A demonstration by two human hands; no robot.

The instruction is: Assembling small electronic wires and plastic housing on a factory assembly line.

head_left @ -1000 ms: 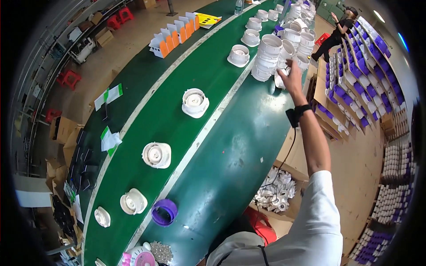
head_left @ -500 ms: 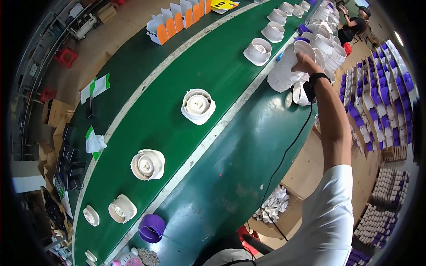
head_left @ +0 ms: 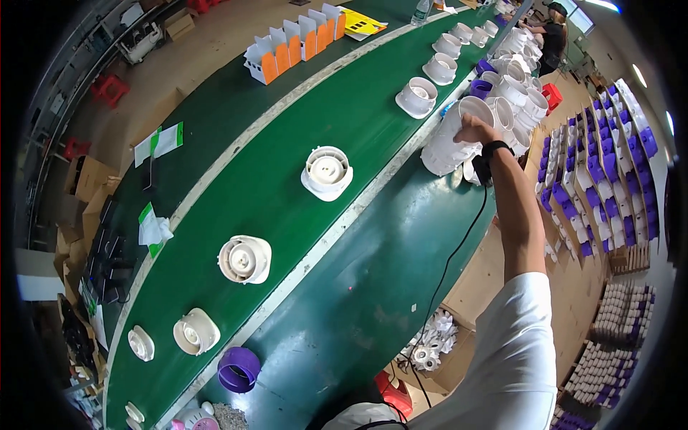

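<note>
White stack point(head_left: 446, 145), axis tilted up-right

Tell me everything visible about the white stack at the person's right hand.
The white stack looks like smooth, hard plastic: round, cup-like pieces nested into one column, seams too soft to count. It is tilted, its wide round mouth open at the upper end, where the right hand grips the rim. It is beside the pale edge strip; whether its base touches the green tabletop is unclear.
</note>
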